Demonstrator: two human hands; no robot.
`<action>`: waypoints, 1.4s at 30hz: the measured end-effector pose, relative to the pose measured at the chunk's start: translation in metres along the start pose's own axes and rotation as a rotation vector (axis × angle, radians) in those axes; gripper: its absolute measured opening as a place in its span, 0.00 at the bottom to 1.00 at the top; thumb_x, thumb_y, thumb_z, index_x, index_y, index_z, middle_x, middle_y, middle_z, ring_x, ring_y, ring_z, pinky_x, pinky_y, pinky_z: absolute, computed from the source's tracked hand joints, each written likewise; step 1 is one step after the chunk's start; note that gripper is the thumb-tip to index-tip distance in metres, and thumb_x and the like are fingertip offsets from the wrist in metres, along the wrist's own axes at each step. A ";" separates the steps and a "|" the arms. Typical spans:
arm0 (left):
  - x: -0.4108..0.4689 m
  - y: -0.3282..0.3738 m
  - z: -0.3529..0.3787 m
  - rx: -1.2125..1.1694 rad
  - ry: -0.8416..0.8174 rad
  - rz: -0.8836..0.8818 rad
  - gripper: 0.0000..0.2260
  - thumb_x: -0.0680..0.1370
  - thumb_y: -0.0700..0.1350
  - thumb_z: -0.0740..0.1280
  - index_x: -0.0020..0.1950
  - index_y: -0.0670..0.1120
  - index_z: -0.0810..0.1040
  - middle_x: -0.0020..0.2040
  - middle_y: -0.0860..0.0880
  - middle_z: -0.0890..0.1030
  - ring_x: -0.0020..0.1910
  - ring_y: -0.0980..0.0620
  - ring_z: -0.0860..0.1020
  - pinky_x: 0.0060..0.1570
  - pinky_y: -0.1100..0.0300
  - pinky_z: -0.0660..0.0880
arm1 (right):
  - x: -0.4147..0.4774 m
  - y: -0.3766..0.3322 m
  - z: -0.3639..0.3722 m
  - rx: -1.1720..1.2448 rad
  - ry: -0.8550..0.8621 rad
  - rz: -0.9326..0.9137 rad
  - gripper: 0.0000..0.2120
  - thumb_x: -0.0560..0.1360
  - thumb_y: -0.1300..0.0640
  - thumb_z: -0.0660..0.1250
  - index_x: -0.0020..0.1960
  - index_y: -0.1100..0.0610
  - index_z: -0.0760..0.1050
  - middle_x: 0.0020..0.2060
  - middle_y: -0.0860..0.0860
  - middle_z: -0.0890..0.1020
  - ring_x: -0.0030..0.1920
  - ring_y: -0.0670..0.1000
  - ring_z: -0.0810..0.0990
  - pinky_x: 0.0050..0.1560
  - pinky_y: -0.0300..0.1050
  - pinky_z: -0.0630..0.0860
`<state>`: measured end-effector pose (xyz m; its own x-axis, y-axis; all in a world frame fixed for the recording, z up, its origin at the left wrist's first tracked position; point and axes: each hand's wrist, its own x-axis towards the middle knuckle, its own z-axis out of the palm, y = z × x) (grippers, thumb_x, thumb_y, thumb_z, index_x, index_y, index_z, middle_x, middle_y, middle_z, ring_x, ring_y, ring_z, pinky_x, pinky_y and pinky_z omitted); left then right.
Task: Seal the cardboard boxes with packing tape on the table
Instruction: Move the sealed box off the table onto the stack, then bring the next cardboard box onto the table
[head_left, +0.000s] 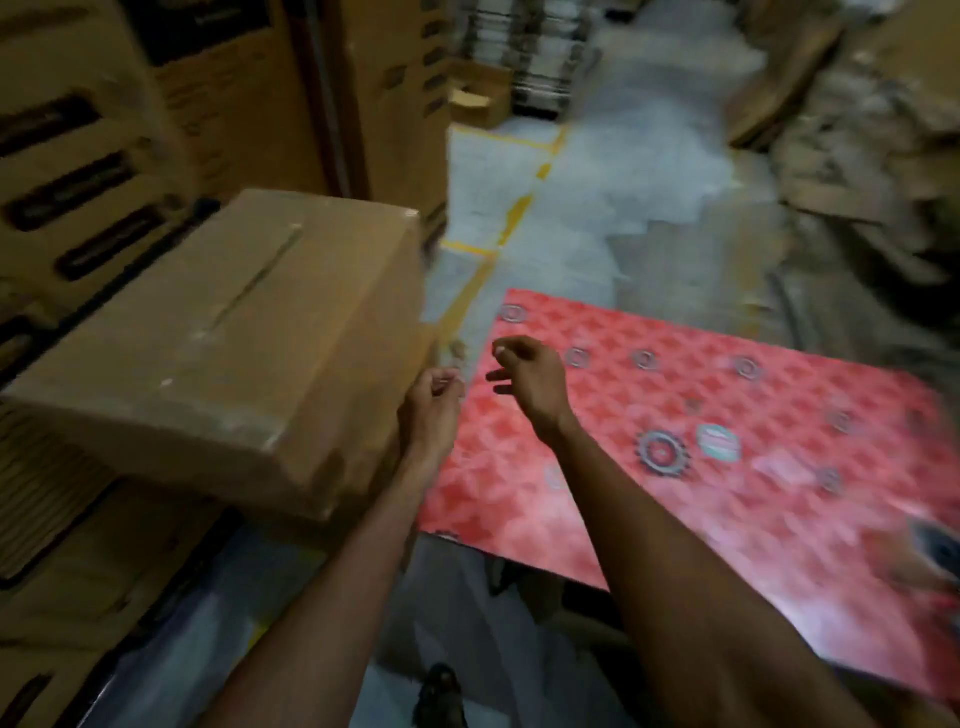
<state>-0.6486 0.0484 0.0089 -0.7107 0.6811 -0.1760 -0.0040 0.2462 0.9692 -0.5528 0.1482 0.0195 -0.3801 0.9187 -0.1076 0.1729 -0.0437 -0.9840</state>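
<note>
A closed brown cardboard box (228, 343) with clear tape along its top seam sits at the left, on a stack of other cartons. My left hand (434, 402) hovers just off the box's right side, fingers loosely curled and holding nothing. My right hand (530, 376) hangs over the left edge of the red patterned table (727, 467), fingers relaxed and empty. A dark object (935, 545), blurred, lies at the table's right edge; I cannot tell what it is. The picture is smeared by motion.
Tall stacks of printed cartons (104, 130) line the left side. A grey floor aisle with yellow lines (519, 208) runs ahead. Crumpled cardboard heaps (857, 130) fill the right. A small open box (478, 104) stands far back. My shoe (441, 691) shows below.
</note>
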 end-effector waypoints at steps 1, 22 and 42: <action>-0.009 0.003 0.030 0.018 -0.092 0.012 0.11 0.68 0.52 0.64 0.46 0.50 0.79 0.42 0.51 0.82 0.39 0.50 0.79 0.47 0.54 0.76 | -0.014 0.009 -0.037 0.013 0.071 0.015 0.07 0.78 0.64 0.64 0.49 0.56 0.80 0.39 0.51 0.83 0.36 0.54 0.85 0.35 0.45 0.78; -0.510 -0.180 0.428 0.744 -1.379 -0.266 0.11 0.79 0.51 0.68 0.59 0.49 0.78 0.58 0.49 0.81 0.57 0.46 0.79 0.57 0.50 0.76 | -0.549 0.313 -0.562 -0.007 1.212 0.892 0.26 0.74 0.55 0.69 0.72 0.56 0.72 0.64 0.55 0.79 0.64 0.60 0.78 0.59 0.47 0.73; -0.565 -0.093 0.507 0.229 -1.133 -0.269 0.15 0.77 0.47 0.72 0.53 0.53 0.65 0.54 0.51 0.76 0.55 0.49 0.76 0.50 0.41 0.77 | -0.584 0.259 -0.639 0.263 1.473 0.591 0.23 0.71 0.41 0.73 0.62 0.42 0.69 0.58 0.50 0.79 0.57 0.57 0.79 0.59 0.65 0.78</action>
<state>0.1099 -0.0093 -0.0691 0.3220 0.7821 -0.5336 0.1501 0.5143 0.8444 0.2947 -0.1485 -0.0813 0.8690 0.3022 -0.3919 -0.2416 -0.4322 -0.8688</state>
